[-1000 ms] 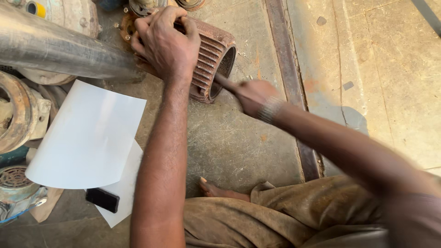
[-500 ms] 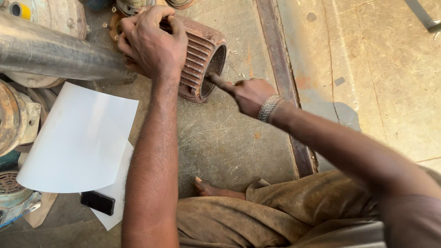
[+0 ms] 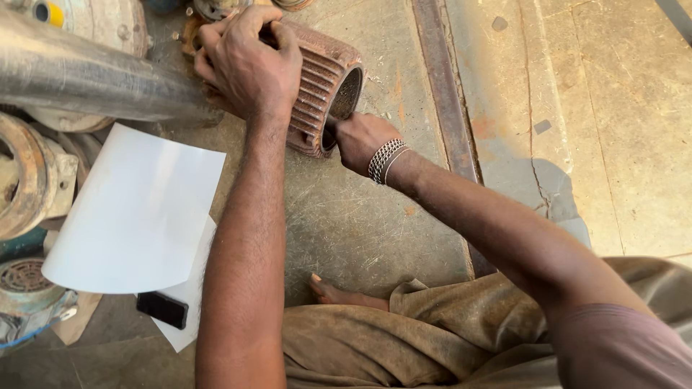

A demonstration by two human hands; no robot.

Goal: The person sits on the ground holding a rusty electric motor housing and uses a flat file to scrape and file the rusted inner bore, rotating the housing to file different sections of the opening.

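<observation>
A rusty, ribbed motor housing lies on its side on the concrete floor, its open end facing right. My left hand presses down on top of it, fingers curled over the far edge. At the lower rim of the open end, my right hand is closed in a fist around a thin tool. Most of the tool is hidden by the fist and the housing's mouth. A metal bracelet is on that wrist.
A thick grey metal pipe lies left of the housing. Curved white paper sheets and a small black flat object rest on the floor at the left, beside rusty round machine parts. A steel rail runs along the floor. My bare foot is near my lap.
My right hand has moved left, from a short way off the housing up to its open end, pushing the thin tool in. The left hand has kept its grip on top.
</observation>
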